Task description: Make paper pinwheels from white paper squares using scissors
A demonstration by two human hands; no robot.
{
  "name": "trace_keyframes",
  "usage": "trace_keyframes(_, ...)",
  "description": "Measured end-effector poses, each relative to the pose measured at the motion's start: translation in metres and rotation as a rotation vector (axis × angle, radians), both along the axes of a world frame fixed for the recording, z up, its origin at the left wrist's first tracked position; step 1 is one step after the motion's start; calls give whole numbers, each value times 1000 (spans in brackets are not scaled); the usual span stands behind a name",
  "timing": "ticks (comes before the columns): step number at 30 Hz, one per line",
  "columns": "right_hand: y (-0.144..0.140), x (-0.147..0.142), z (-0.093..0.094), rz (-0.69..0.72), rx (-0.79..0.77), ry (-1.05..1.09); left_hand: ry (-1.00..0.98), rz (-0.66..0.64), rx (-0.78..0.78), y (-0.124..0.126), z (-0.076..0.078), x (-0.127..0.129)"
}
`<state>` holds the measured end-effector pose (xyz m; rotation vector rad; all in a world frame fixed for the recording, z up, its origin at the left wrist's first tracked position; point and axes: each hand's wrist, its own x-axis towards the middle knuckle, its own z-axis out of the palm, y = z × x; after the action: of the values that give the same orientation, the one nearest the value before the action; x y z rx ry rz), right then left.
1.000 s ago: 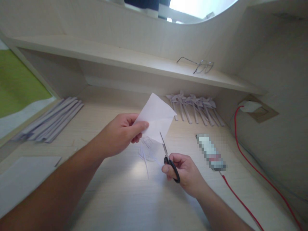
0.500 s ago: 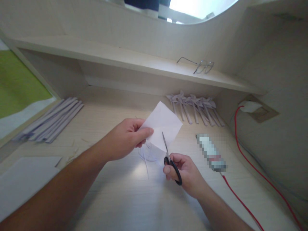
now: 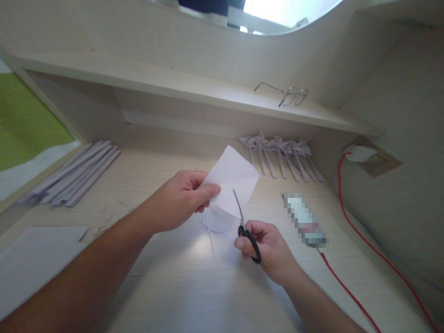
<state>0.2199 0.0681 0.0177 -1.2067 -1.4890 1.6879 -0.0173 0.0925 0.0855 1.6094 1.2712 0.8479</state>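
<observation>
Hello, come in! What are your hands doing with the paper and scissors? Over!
Left hand pinching white paper above the desk. Right hand gripping scissors, blades at the paper's lower edge. Paper scraps lying underneath, nothing blocking.

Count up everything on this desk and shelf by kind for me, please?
Folded white paper, held in the left hand: 1
Scissors, in the right hand: 1
Eyeglasses on the shelf: 1
Red cable: 1
Flat white sheet: 1
Blurred-out object: 1
Bundle of paper strips: 1
Row of paper pinwheels, number unclear: 1
Total: 8
</observation>
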Motion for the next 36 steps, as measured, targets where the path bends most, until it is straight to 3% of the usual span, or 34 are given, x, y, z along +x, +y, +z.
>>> trace_keyframes(22,1,0,-1,24,-7,17,16,-5,13,0,1,-1)
trace_keyframes(32,1,0,3,-2,6,-30,9,-10,26,0,1,0)
trace_keyframes(36,4,3,4,64,-1,-127,-48,17,20,3,-2,-5)
